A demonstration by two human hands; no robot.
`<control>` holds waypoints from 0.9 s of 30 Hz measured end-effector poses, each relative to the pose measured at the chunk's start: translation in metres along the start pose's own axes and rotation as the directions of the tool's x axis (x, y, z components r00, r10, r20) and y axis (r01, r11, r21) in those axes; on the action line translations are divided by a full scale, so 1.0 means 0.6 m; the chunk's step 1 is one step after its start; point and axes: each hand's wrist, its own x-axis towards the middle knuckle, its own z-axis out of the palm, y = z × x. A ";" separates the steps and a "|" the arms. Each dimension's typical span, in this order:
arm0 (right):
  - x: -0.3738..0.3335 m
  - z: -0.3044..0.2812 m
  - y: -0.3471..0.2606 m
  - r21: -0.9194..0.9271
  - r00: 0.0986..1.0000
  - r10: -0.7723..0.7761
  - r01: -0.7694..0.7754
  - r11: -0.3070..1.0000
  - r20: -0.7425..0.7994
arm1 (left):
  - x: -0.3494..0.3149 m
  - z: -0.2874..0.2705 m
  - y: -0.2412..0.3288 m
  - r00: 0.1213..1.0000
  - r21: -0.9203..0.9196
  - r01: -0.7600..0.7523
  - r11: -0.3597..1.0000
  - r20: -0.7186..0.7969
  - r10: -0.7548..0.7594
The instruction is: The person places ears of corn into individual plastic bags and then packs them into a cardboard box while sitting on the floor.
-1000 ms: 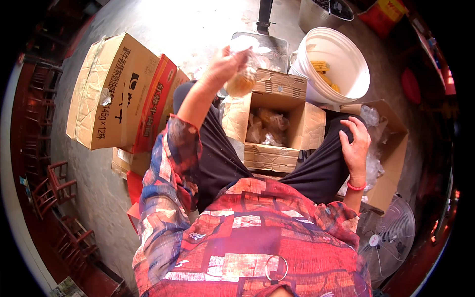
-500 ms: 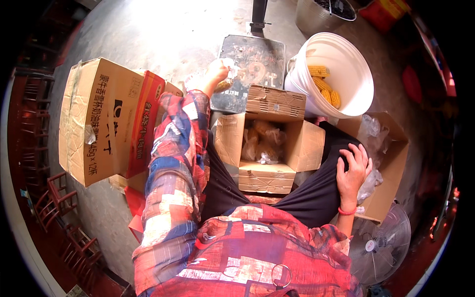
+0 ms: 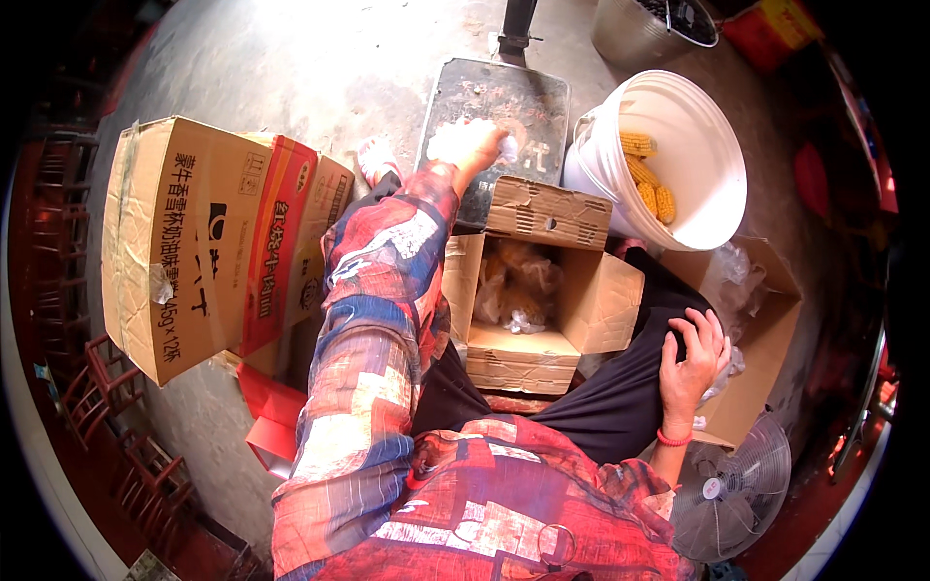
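My left hand (image 3: 473,145) is stretched forward over the dark platform of a floor scale (image 3: 518,102). Its fingers are closed on a thin white plastic bag (image 3: 444,143), and my hand hides whatever is inside. My right hand (image 3: 690,360) rests on my right thigh, holding nothing, fingers loosely apart. Between my legs an opened cardboard box (image 3: 523,371) contains plastic bags of corn (image 3: 521,290). Ahead to the right, a white bucket (image 3: 712,155) tilts toward me with several bare yellow corn cobs (image 3: 646,179) in it.
Large cartons (image 3: 184,257) stand at the left. Another open carton (image 3: 765,339) with clear plastic bags (image 3: 731,266) sits beside my right leg, near a fan (image 3: 731,494). A metal bucket of dark contents (image 3: 639,39) and the scale's post (image 3: 515,24) are at the far side.
My left hand has moved right with the bag, from the scale's left edge to over its platform. The corn seen below that hand is now hidden. My right hand stays on my thigh.
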 end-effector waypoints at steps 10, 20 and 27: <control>0.000 0.000 -0.002 0.016 1.000 -0.005 0.005 1.000 -0.008 | -0.041 0.043 -0.009 0.995 -0.049 0.100 0.994 0.026 -0.099; -0.002 0.002 -0.001 0.011 1.000 -0.008 0.008 1.000 -0.011 | -0.007 0.061 -0.030 0.924 -0.540 0.319 0.779 -0.005 -0.382; -0.003 0.002 0.000 0.007 1.000 -0.015 0.016 1.000 -0.025 | 0.007 0.013 -0.053 0.771 -0.756 0.348 0.555 -0.106 -0.628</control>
